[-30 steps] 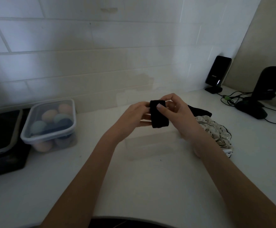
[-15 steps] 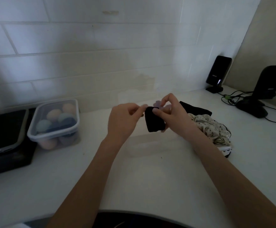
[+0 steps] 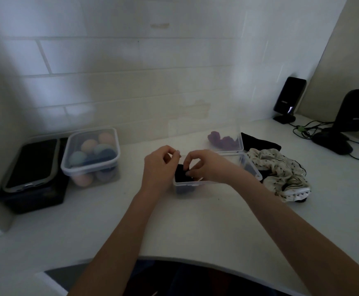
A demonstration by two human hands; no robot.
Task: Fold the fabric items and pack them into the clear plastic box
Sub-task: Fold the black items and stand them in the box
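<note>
Right hand point(image 3: 204, 166) pinches the small folded black fabric piece point(image 3: 181, 176), which sits in the near-left corner of the clear plastic box point(image 3: 195, 184) on the white worktop point(image 3: 195, 227). Left hand point(image 3: 160, 162) hovers just beside it, fingers curled, gripping nothing I can make out. Risk here: let go too soon and that tight fold likely springs open. The crumpled cream patterned cloth point(image 3: 281, 174) waits just beside the box, not yet folded.

Clear glossy plastic box point(image 3: 195, 184), matt black cloth point(image 3: 181, 175), smooth white counter point(image 3: 195, 227)
</note>
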